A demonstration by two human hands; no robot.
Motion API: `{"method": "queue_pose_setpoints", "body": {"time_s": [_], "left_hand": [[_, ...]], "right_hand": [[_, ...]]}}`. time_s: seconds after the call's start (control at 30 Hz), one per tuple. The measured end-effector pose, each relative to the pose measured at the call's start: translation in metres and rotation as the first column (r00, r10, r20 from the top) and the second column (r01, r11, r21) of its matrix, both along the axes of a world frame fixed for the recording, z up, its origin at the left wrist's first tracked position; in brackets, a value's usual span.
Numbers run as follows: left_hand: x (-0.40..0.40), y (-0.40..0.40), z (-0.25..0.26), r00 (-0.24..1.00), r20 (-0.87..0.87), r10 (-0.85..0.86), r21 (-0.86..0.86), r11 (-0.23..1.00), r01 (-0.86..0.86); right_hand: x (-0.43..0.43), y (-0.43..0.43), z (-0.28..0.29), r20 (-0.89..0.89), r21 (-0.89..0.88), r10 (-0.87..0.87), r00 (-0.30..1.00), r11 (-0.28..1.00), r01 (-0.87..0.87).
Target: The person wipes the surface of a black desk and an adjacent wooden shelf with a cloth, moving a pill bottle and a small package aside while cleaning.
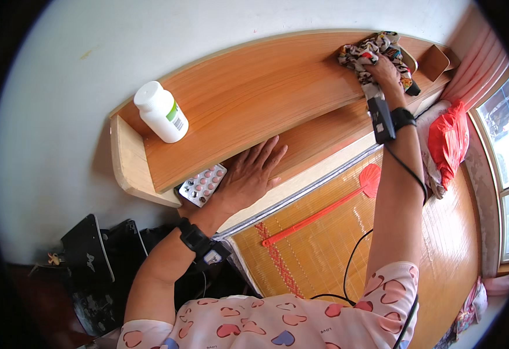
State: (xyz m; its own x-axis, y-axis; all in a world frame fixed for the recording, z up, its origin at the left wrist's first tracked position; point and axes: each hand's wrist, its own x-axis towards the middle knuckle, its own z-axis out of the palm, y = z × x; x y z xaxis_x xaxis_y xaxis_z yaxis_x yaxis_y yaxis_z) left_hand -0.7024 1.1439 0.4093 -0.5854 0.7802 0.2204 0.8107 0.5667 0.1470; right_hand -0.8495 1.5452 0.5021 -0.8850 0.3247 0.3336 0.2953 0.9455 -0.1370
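Observation:
My right hand (384, 74) is closed on a crumpled patterned cloth (378, 48) at the far right end of the upper wooden shelf (254, 96). Below that shelf's front edge, my left hand (250, 174) lies flat with fingers spread on the lower shelf (320, 139), its fingertips near the upper board. Beside the left wrist is a blister pack of pink tablets (203, 184), partly under the upper shelf. A white plastic bottle (162, 112) with a label stands at the upper shelf's left end. Both wrists wear black straps with small devices.
A red plastic fly swatter (315, 216) lies on a woven mat (324, 244) below the shelves. A red plastic bag (448, 141) sits right of my right arm, by a pink curtain (481, 65) and window. Black objects (90, 244) stand lower left. A black cable hangs along my right arm.

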Motion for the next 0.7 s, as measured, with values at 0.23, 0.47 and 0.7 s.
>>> {"method": "queue_pose_setpoints", "body": {"time_s": [0.23, 0.47, 0.7], "left_hand": [[-0.002, -0.002, -0.001, 1.0, -0.024, -0.002, 0.031, 1.0, 0.003], [0.002, 0.0, -0.004, 0.995, -0.1, -0.011, 0.1, 0.995, 0.021], [0.002, 0.001, -0.004, 0.989, -0.146, -0.014, 0.089, 0.996, 0.027]], "right_hand": [[0.059, -0.112, 0.014, -0.131, -0.063, 0.22, 0.967, 0.971, -0.229], [0.032, -0.138, 0.05, -0.362, -0.318, 0.005, 0.932, 0.939, -0.129], [0.061, -0.238, 0.045, -0.453, 0.306, 0.457, 0.766, 0.886, -0.347]]}}
